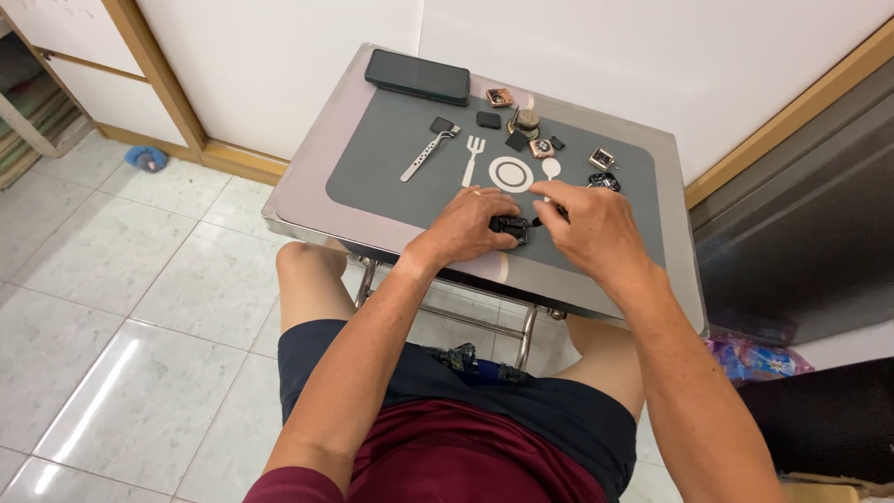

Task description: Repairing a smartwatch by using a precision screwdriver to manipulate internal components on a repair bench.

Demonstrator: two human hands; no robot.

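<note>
Two hands, left hand (pixel 472 224) and right hand (pixel 591 226), gripping small black device (pixel 510 226), grey mat (pixel 391 154).

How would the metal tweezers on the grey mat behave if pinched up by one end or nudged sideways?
The tweezers look like thin, flat metal, so probably stiff and light. Lying flat on the grey mat, they would likely slide or pivot when pushed, not roll. The low profile may make them awkward to lift off the mat. Both the left hand and right hand are busy on a small black part.

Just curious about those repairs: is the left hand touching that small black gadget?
Touching. The head view shows the left hand fingers wrapped onto the small black gadget.
</note>
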